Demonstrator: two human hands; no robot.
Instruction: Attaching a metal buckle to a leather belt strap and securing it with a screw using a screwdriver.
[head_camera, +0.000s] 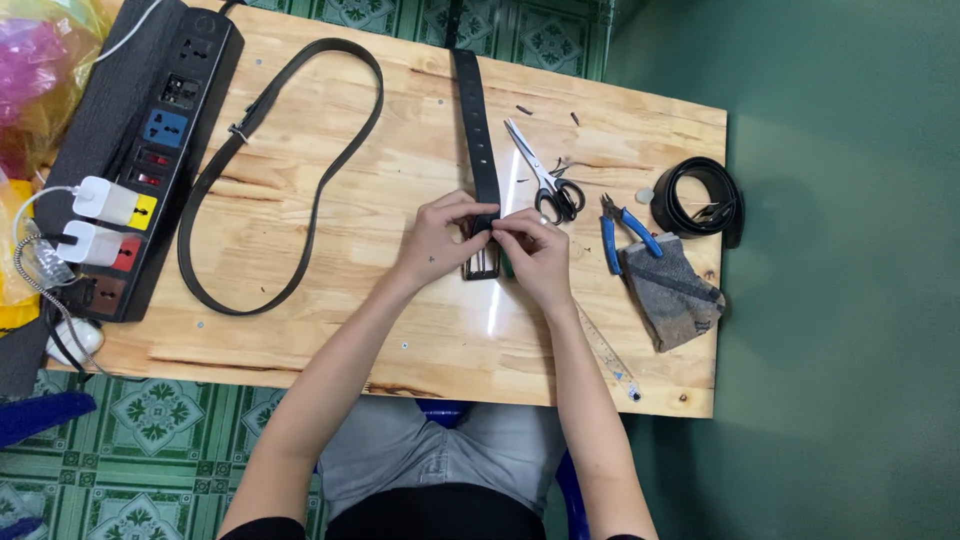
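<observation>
Standing over the worktop (300, 330): both hands meet at centre on the near end of a black belt strap (476, 130), which runs off toward 12 o'clock. Left hand (437, 240) pinches the strap end, fingers closed on it; right hand (540, 255) does the same from 3 o'clock, fingertips tight on the strap just above a metal buckle (481, 264). Buckle looks seated at the strap end, but whether it's fastened I can't tell, fingers hide the join. Judging by the leather scraps near the scissors (545, 180) at 1 o'clock, trimming seems done; fixing the buckle looks like what's left. Blue-handled pliers (620, 230) lie at 3 o'clock, untouched. A second belt (280, 170) loops at 10 o'clock, a coiled one (697, 197) at 2.
</observation>
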